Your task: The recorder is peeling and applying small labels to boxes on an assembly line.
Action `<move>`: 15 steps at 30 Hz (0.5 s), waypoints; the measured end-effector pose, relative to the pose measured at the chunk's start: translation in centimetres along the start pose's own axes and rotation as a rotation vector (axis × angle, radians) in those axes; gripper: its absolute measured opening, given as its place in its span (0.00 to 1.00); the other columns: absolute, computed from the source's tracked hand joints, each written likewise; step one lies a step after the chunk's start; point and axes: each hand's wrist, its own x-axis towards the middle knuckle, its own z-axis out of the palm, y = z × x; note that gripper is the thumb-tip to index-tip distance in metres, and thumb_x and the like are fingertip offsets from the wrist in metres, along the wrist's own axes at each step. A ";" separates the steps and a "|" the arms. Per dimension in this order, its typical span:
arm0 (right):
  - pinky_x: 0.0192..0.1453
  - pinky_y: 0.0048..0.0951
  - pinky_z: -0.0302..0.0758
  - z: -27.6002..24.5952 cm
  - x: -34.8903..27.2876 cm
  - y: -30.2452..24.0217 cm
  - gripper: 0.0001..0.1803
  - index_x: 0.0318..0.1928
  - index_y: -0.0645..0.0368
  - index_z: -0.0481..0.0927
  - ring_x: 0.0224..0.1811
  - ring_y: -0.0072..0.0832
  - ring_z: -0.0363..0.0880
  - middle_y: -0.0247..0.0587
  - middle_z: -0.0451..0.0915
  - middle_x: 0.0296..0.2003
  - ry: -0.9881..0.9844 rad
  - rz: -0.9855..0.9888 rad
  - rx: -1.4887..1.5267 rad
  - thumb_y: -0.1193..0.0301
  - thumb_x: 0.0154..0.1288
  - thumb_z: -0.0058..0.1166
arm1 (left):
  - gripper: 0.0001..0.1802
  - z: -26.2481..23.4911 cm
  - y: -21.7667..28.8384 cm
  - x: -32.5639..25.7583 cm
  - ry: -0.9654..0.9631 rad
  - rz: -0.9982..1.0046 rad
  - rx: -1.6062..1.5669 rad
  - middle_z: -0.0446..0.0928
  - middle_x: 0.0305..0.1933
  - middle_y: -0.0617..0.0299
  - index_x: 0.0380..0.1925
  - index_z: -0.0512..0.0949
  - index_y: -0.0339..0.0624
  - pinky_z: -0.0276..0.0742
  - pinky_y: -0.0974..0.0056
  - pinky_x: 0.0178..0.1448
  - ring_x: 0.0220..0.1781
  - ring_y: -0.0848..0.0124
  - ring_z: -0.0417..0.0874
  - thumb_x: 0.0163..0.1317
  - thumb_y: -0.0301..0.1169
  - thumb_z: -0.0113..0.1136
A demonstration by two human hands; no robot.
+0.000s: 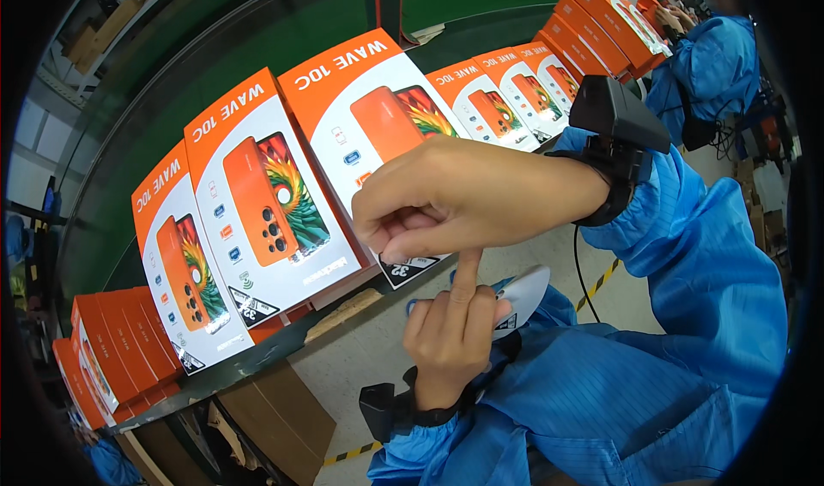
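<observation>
My right hand (463,199) comes in from the right, fingers curled down and pinched together. Its fingertips meet the raised index finger of my left hand (451,336) just below. Whether anything small sits between them is hidden. My left hand's other fingers are closed on a white curved sheet with a blue edge (525,290). Both wrists wear a black strapped device (618,121). Right behind the hands, orange and white phone boxes (266,199) lean in a row on a dark green bench (257,357).
More orange boxes (107,349) are stacked at the bench's left end and along its far right (601,14). Another person in a blue coat (708,61) works at the upper right. Brown cartons (275,409) sit under the bench, near yellow-black floor tape (601,276).
</observation>
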 end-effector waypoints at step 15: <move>0.26 0.22 0.64 -0.3 0.3 -0.3 0.05 0.28 0.64 0.70 0.22 0.22 0.66 0.36 0.70 0.22 -0.053 0.002 -0.042 0.75 0.51 0.49 | 0.20 -0.1 0.0 0.0 0.010 -0.008 0.003 0.75 0.41 0.55 0.13 0.66 0.43 0.55 0.75 0.18 0.13 0.78 0.66 0.59 0.42 0.43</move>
